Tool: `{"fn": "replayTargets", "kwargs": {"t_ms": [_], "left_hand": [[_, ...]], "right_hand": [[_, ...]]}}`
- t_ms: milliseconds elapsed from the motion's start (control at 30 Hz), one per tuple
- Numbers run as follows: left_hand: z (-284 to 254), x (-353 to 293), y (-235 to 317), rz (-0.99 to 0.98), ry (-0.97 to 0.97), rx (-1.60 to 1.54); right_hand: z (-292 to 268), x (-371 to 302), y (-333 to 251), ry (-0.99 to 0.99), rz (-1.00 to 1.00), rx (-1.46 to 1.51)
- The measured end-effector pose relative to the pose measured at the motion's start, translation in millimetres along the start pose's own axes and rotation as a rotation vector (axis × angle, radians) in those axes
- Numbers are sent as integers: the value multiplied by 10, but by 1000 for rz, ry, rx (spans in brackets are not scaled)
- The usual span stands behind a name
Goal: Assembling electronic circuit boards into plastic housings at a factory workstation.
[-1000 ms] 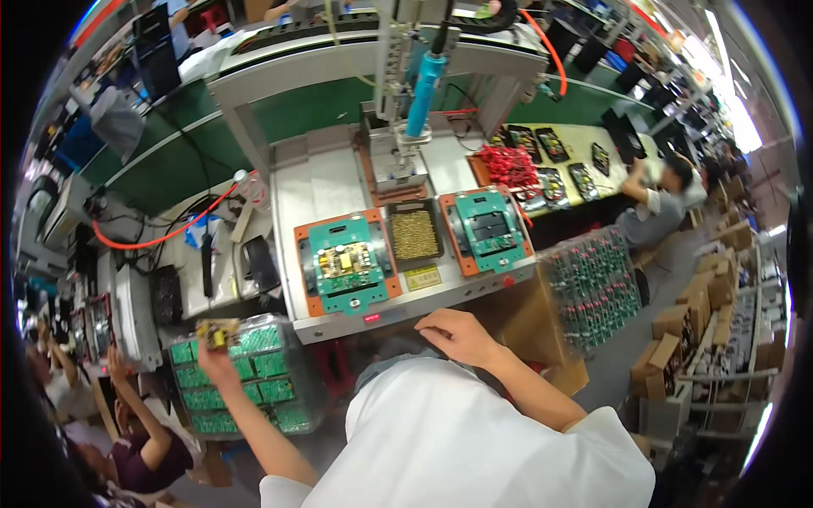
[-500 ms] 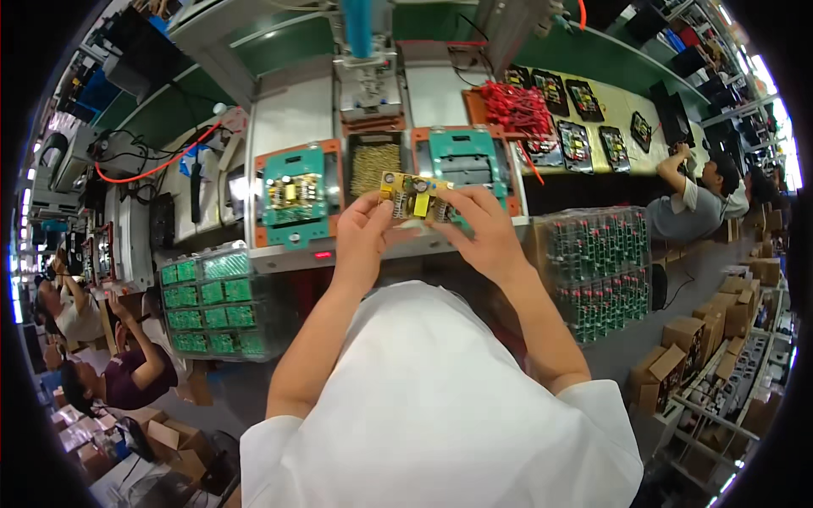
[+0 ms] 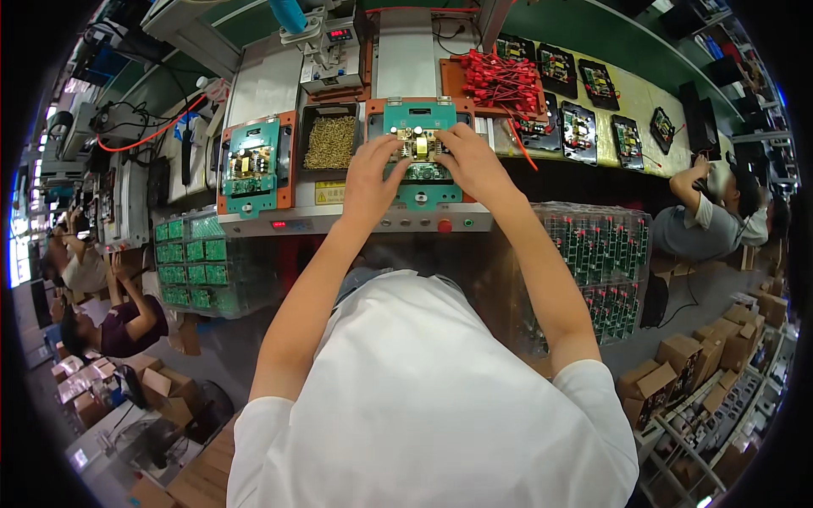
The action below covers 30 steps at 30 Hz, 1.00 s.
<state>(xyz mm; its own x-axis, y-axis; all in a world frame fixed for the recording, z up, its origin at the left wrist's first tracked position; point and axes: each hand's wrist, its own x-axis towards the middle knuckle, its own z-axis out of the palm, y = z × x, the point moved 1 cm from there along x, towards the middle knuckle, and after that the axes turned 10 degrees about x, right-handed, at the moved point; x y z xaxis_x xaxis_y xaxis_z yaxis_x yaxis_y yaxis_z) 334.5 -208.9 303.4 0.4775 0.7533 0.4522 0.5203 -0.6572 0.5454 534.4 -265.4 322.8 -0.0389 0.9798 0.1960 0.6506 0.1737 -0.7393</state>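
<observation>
A circuit board [image 3: 421, 148] with a yellow transformer lies over the right-hand green fixture [image 3: 419, 113]. My left hand [image 3: 371, 176] grips its left end, the thumb low and the fingers at the far edge. At the opposite end my right hand [image 3: 476, 168] holds the board between thumb and fingers. Just nearer to me, a strip of green circuitry [image 3: 428, 173] shows in the same fixture. Whether the yellow-transformer board is fully seated cannot be made out. To the left, a second green fixture [image 3: 273, 135] carries a populated board [image 3: 250, 161].
Between the fixtures stands a bin of brass-coloured screws [image 3: 330, 142]. A screw-driving machine [image 3: 334, 63] rises behind it. Red-wired parts [image 3: 500, 83] fill an orange tray at right. Clear trays of boards [image 3: 193, 264], [image 3: 597, 271] flank me. Co-workers sit on both sides.
Both hands have carried the board forward from in front of the bench to the right fixture. My view has shifted, so the machine and fixtures appear further left.
</observation>
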Motion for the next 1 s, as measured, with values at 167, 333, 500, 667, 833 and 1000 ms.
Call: {"fn": "replayTargets", "kwargs": {"t_ms": [167, 333, 500, 667, 833, 1000], "left_hand": [[51, -18, -3, 29, 18, 106], [28, 37, 54, 32, -24, 145], [-77, 58, 106, 12, -6, 56], [-632, -84, 92, -82, 74, -50], [-1160, -541, -177, -369, 183, -26], [-1297, -785, -469, -410, 202, 169]], "right_hand": [[-1, -22, 27, -12, 6, 19], [-37, -75, -1, 19, -3, 34], [-107, -533, -327, 418, 192, 258], [539, -1118, -435, 152, 467, 291], [986, -1022, -273, 60, 467, -47], [822, -1158, -148, 88, 477, -211]]}}
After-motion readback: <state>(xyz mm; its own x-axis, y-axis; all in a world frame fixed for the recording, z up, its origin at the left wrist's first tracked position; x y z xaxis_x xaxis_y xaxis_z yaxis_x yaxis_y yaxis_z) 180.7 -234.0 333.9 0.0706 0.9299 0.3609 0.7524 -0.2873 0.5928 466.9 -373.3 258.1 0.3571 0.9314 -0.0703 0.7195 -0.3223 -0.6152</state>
